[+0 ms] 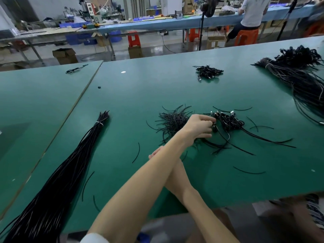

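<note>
- Pinching a small coiled cable (215, 128) at the near edge of the tangled cable heap (230, 121), the left hand (198, 128) curls its fingers round it in the head view. The coil lies on the green table (140, 106), just right of the pile of short ties (172, 122).
- Doing this well probably means drawing 1 coil straight up, so neighbouring leads do not trail along.
- Right hand (155, 153) crosses beneath the left forearm (140, 183) (mostly hidden), so its grip cannot be told.
- Around: 1 long tied bundle (73, 160) left, finished coils (207, 71) farther off, a big heap (301, 79) right. Loose ties (249, 171) scattered near the wrist could snag.
</note>
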`<control>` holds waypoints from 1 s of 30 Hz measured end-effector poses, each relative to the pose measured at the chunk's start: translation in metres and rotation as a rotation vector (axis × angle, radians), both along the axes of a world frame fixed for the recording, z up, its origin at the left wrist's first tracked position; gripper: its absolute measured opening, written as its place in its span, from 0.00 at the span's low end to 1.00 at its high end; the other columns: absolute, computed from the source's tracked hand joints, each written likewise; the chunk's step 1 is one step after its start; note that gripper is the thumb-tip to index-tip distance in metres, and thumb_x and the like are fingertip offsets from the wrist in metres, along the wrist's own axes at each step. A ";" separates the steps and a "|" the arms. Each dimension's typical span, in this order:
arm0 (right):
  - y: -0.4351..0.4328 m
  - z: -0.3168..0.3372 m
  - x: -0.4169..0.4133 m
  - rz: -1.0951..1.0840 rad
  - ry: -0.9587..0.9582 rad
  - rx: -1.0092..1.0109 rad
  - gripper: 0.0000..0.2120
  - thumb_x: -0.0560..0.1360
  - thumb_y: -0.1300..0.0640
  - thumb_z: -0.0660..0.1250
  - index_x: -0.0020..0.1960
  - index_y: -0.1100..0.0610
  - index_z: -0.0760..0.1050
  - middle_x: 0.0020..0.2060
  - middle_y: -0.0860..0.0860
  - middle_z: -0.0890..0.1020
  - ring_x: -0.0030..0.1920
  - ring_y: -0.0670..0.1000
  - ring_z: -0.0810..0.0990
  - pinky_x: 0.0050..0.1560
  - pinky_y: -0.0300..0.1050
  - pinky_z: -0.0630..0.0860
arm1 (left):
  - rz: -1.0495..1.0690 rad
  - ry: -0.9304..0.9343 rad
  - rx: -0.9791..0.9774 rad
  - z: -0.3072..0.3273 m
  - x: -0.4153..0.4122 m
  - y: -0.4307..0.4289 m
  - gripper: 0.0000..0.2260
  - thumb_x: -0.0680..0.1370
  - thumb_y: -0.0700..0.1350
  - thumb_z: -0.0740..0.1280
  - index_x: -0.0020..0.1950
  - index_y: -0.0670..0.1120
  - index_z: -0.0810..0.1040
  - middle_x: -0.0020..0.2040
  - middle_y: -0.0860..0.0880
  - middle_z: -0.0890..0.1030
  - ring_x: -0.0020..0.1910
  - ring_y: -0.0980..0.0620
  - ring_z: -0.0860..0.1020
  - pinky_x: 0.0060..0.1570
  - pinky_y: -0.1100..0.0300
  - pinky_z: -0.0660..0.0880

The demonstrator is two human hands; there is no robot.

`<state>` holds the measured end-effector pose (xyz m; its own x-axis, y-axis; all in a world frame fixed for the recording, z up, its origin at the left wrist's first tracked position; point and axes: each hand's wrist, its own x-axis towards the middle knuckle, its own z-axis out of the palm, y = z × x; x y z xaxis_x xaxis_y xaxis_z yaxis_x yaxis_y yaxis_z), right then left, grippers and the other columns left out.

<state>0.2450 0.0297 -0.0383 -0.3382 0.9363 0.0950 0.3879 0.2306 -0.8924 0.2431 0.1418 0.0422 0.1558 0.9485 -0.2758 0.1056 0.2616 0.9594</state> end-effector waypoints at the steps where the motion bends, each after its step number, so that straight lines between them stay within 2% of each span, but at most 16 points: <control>1: 0.002 0.004 -0.002 -0.010 0.019 -0.021 0.20 0.78 0.70 0.65 0.45 0.43 0.68 0.46 0.47 0.78 0.45 0.47 0.77 0.51 0.47 0.80 | -0.016 -0.019 0.039 0.005 -0.010 -0.006 0.14 0.84 0.36 0.61 0.67 0.40 0.79 0.62 0.45 0.82 0.58 0.46 0.83 0.55 0.51 0.83; 3: 0.007 0.007 -0.005 -0.025 -0.024 0.031 0.14 0.79 0.64 0.64 0.41 0.47 0.67 0.39 0.44 0.76 0.38 0.45 0.71 0.43 0.47 0.74 | -0.017 -0.072 0.145 0.017 -0.034 -0.016 0.12 0.85 0.36 0.61 0.65 0.39 0.80 0.60 0.46 0.84 0.54 0.47 0.85 0.51 0.52 0.84; 5: 0.011 0.007 -0.007 -0.062 -0.009 0.043 0.11 0.81 0.56 0.65 0.40 0.51 0.70 0.35 0.45 0.76 0.35 0.46 0.71 0.40 0.47 0.71 | 0.085 -0.067 0.254 0.025 -0.066 -0.023 0.11 0.84 0.35 0.62 0.62 0.39 0.82 0.54 0.47 0.86 0.47 0.49 0.87 0.45 0.56 0.84; 8: 0.012 0.005 -0.006 -0.072 0.044 0.041 0.10 0.83 0.49 0.66 0.44 0.50 0.74 0.36 0.44 0.80 0.37 0.44 0.76 0.40 0.42 0.74 | 0.319 0.157 0.323 0.019 -0.124 -0.031 0.12 0.82 0.32 0.61 0.56 0.41 0.83 0.51 0.45 0.86 0.39 0.52 0.85 0.39 0.59 0.81; 10: 0.013 0.004 -0.005 -0.076 0.060 0.037 0.10 0.83 0.49 0.66 0.44 0.50 0.75 0.36 0.45 0.80 0.37 0.44 0.77 0.37 0.38 0.72 | 0.438 0.485 0.292 0.005 -0.161 -0.037 0.12 0.81 0.33 0.61 0.56 0.41 0.83 0.54 0.43 0.85 0.45 0.48 0.85 0.47 0.55 0.81; 12: 0.012 0.004 -0.004 -0.068 0.068 0.043 0.11 0.83 0.49 0.66 0.43 0.50 0.75 0.36 0.47 0.80 0.34 0.45 0.76 0.35 0.39 0.72 | 0.509 0.962 0.242 -0.014 -0.199 -0.044 0.12 0.81 0.34 0.61 0.61 0.41 0.80 0.60 0.41 0.82 0.58 0.42 0.80 0.59 0.49 0.76; 14: 0.011 0.005 -0.005 -0.062 0.066 0.046 0.11 0.83 0.49 0.66 0.43 0.51 0.76 0.35 0.48 0.81 0.34 0.47 0.77 0.36 0.42 0.74 | 0.535 1.371 0.182 -0.032 -0.230 -0.056 0.13 0.79 0.35 0.62 0.63 0.38 0.74 0.62 0.38 0.76 0.63 0.39 0.72 0.61 0.48 0.71; 15: 0.010 0.005 -0.005 -0.065 0.066 0.051 0.11 0.83 0.49 0.66 0.43 0.51 0.76 0.35 0.48 0.81 0.35 0.48 0.77 0.37 0.43 0.74 | 0.553 1.480 0.145 -0.038 -0.242 -0.062 0.13 0.78 0.35 0.63 0.63 0.37 0.72 0.62 0.37 0.74 0.63 0.38 0.70 0.61 0.48 0.70; 19: 0.011 0.004 -0.004 -0.066 0.064 0.046 0.11 0.83 0.50 0.66 0.43 0.52 0.76 0.35 0.48 0.81 0.36 0.49 0.78 0.38 0.43 0.75 | 0.631 1.544 0.052 -0.048 -0.273 -0.081 0.13 0.76 0.34 0.66 0.60 0.38 0.70 0.62 0.36 0.71 0.60 0.38 0.69 0.58 0.49 0.67; 23: 0.013 0.002 -0.003 -0.065 0.048 0.040 0.10 0.83 0.50 0.66 0.44 0.51 0.76 0.36 0.48 0.82 0.36 0.48 0.78 0.38 0.42 0.75 | 0.671 1.444 0.101 -0.043 -0.289 -0.087 0.10 0.80 0.40 0.70 0.56 0.38 0.73 0.57 0.35 0.76 0.57 0.36 0.74 0.54 0.47 0.71; 28: 0.012 0.002 -0.002 -0.065 0.048 0.040 0.10 0.83 0.51 0.66 0.43 0.51 0.76 0.35 0.48 0.82 0.34 0.47 0.77 0.37 0.38 0.74 | 0.709 1.349 0.107 -0.040 -0.286 -0.090 0.11 0.82 0.43 0.69 0.58 0.37 0.73 0.54 0.36 0.79 0.53 0.34 0.78 0.57 0.42 0.72; 30: 0.012 0.001 -0.002 -0.069 0.049 0.038 0.10 0.83 0.51 0.66 0.43 0.51 0.76 0.35 0.48 0.82 0.36 0.48 0.78 0.37 0.39 0.75 | 0.726 1.376 0.141 -0.038 -0.284 -0.090 0.10 0.82 0.44 0.69 0.58 0.39 0.75 0.54 0.37 0.79 0.53 0.35 0.79 0.58 0.42 0.71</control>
